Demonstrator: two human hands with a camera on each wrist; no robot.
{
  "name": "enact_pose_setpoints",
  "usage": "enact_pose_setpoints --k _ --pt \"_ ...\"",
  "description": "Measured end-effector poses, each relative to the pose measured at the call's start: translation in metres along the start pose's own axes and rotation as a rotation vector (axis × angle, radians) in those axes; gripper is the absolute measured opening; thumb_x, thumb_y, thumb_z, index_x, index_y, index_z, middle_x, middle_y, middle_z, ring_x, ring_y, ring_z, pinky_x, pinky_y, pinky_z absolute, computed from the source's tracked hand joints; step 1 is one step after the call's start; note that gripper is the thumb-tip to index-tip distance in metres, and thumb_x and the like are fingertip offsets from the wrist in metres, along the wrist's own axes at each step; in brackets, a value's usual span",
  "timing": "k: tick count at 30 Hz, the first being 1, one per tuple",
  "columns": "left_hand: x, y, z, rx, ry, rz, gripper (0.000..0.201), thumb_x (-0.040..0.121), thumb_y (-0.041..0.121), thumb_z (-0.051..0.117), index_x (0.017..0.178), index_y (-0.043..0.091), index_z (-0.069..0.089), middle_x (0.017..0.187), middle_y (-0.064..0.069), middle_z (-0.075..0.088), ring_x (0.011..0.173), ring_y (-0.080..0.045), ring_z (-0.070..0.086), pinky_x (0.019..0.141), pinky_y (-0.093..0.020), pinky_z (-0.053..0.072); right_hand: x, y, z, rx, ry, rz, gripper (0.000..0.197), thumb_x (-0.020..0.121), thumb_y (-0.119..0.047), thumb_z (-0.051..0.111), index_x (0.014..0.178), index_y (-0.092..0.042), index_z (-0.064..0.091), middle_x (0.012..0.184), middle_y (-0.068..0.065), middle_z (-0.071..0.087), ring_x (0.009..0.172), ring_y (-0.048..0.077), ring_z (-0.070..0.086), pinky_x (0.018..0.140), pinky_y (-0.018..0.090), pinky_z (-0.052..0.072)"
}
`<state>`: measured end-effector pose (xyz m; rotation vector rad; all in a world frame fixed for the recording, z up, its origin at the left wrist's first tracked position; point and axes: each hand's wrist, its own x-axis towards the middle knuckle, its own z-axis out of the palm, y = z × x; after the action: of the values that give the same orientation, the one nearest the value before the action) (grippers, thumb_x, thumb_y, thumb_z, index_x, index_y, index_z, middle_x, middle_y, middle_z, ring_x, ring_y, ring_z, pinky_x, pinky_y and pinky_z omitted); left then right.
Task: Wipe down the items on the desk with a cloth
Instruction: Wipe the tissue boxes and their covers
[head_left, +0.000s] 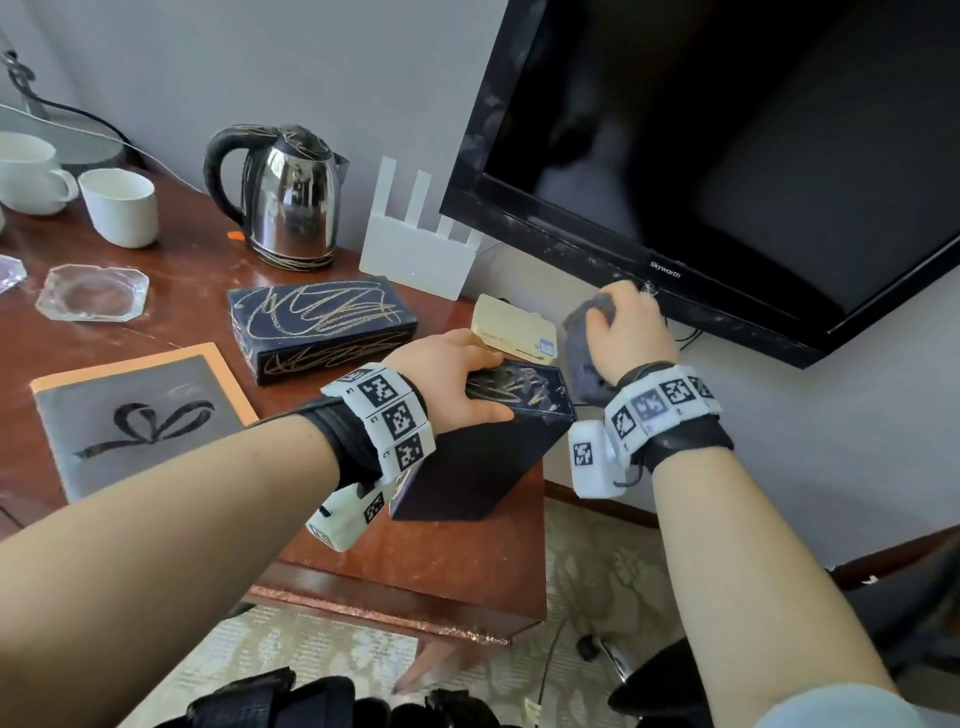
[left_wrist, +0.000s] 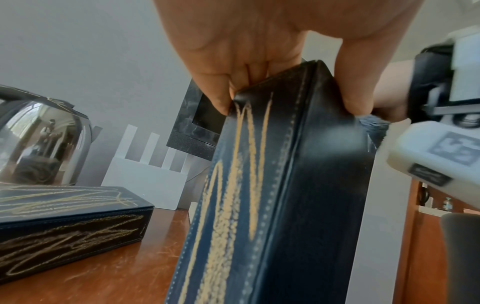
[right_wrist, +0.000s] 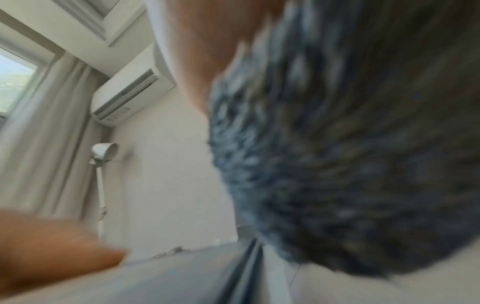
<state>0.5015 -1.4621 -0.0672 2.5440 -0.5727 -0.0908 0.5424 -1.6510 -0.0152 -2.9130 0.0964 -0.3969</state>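
Observation:
My left hand (head_left: 457, 379) grips a dark blue box (head_left: 498, 441) scrawled with gold marks, stood on end at the desk's right corner. In the left wrist view the fingers (left_wrist: 221, 90) and thumb pinch the box's top end (left_wrist: 275, 156). My right hand (head_left: 626, 325) holds a bunched grey-blue cloth (head_left: 584, 353) beside the box's right side, just under the television's lower edge. The cloth (right_wrist: 337, 154) fills the blurred right wrist view. A second marked blue box (head_left: 319, 327) lies flat on the desk, with a scribbled steel kettle (head_left: 283, 200) behind it.
A wall television (head_left: 727, 156) hangs at the right, a white router (head_left: 415, 249) against the wall. A tablet-like board with an orange rim (head_left: 140, 410), a glass ashtray (head_left: 93, 293) and two white cups (head_left: 122, 208) are at the left. The desk edge (head_left: 395, 618) is close to me.

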Motion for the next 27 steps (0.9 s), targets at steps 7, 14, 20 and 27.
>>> enact_pose_setpoints --k 7,14,20,27 --pt "0.001 0.0 0.002 -0.012 0.018 -0.011 0.068 0.082 0.055 0.057 0.14 0.023 0.041 0.14 0.006 0.04 0.125 -0.014 0.042 0.103 -0.028 0.034 -0.014 -0.016 0.035 -0.215 -0.08 -0.132 0.031 0.099 -0.031 0.034 0.124 -0.015 0.044 0.122 0.013 0.047 0.103 0.036 0.053 0.073 0.031 0.033" --pt "0.002 -0.001 0.004 -0.012 0.027 -0.002 0.068 0.083 0.056 0.056 0.14 0.023 0.04 0.14 0.006 0.039 0.126 -0.013 0.041 0.104 -0.028 0.034 -0.05 -0.003 0.016 -0.37 -0.144 -0.359 0.031 0.098 -0.034 0.036 0.123 -0.018 0.045 0.117 0.007 0.049 0.098 0.03 0.054 0.069 0.031 0.032" --pt "0.002 -0.002 0.003 -0.005 0.009 0.01 0.067 0.084 0.055 0.054 0.141 0.023 0.038 0.138 0.006 0.04 0.123 -0.014 0.042 0.102 -0.029 0.036 -0.035 0.018 -0.013 -0.136 -0.142 -0.176 0.032 0.098 -0.032 0.038 0.122 -0.015 0.049 0.116 0.009 0.051 0.095 0.026 0.053 0.075 0.03 0.037" --pt "0.003 -0.003 0.005 -0.018 0.033 0.007 0.068 0.082 0.055 0.056 0.14 0.021 0.041 0.136 0.005 0.042 0.122 -0.014 0.043 0.101 -0.027 0.034 -0.028 -0.015 0.027 -0.309 -0.149 -0.297 0.031 0.097 -0.033 0.038 0.12 -0.018 0.051 0.114 0.008 0.053 0.102 0.029 0.052 0.069 0.029 0.031"
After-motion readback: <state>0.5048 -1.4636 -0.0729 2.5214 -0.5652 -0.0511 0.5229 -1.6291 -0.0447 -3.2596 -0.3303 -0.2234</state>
